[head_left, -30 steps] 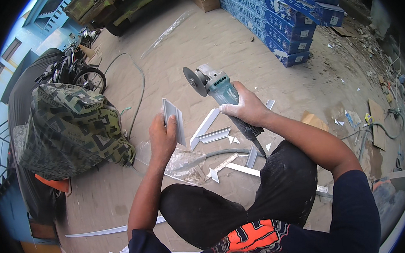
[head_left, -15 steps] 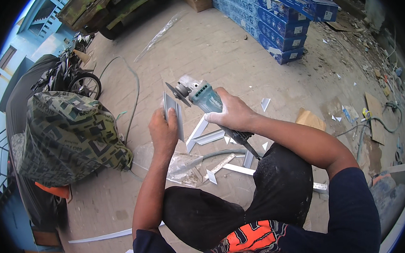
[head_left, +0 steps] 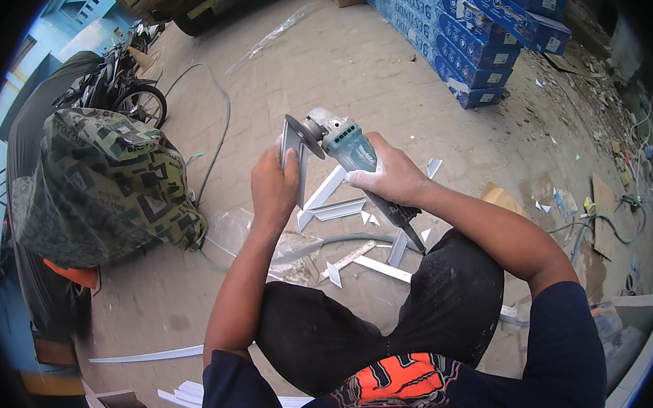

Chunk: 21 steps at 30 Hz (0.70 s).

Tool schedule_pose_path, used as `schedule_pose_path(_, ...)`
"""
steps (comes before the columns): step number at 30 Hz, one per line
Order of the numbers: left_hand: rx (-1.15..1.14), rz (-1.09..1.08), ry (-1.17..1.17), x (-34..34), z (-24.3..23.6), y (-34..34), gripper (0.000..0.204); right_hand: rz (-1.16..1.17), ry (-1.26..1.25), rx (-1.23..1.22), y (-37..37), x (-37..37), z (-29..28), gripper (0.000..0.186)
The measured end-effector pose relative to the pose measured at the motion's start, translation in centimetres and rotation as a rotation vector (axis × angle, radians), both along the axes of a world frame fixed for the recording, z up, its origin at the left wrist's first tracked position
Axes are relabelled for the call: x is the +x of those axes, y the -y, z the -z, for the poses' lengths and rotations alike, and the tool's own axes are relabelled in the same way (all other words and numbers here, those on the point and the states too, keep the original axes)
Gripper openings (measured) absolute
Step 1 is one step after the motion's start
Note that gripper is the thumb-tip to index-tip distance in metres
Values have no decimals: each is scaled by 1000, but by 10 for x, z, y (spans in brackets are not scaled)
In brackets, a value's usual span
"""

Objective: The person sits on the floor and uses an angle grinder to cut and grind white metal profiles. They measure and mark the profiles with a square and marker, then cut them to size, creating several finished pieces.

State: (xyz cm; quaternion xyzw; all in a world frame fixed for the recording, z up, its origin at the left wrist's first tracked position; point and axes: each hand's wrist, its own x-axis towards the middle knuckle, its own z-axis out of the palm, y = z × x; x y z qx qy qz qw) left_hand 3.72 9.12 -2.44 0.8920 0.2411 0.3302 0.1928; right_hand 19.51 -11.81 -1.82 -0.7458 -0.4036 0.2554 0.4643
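Observation:
My left hand [head_left: 273, 186] grips a short piece of pale moulding strip [head_left: 302, 177], held upright with the thumb along its face. Closed round the body of a teal angle grinder [head_left: 355, 153] is my right hand [head_left: 393, 171], whose fingers are dusted white. The grinder's thin dark disc [head_left: 305, 137] lies across the upper end of the strip; whether it is touching or spinning I cannot tell. Below the hands, cut white mouldings [head_left: 339, 209] lie on the ground beside a small offcut [head_left: 334, 274] and a clear plastic sheet [head_left: 293, 252].
Blue boxes [head_left: 475, 60] are stacked at the far right. On the left stand a patterned cover [head_left: 109, 191] over something bulky and a motorcycle [head_left: 139, 103]. A hose [head_left: 224, 124] trails across the paving. Long white strips [head_left: 147, 356] lie near my left side. Cardboard [head_left: 604, 217] rests at right.
The grinder and the moulding strip have come together, so the disc now overlaps the strip's upper end. The strip leans more to the right, and the whole view has shifted slightly.

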Motion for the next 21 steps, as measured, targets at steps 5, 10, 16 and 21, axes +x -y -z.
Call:
schedule_pose_path(5, 4, -1, -2, 2, 0, 2, 33, 4, 1, 19, -2, 0, 2, 73)
schedule_pose_path(10, -27, -2, -46, 1, -3, 3, 29, -11, -20, 2, -1, -2, 0, 75)
schedule_pose_path(16, 40, -24, 3, 5, 4, -1, 32, 3, 14, 10, -3, 0, 8, 70)
schedule_pose_path(21, 31, -39, -36, 5, 3, 1, 32, -8, -7, 5, -2, 2, 7, 73)
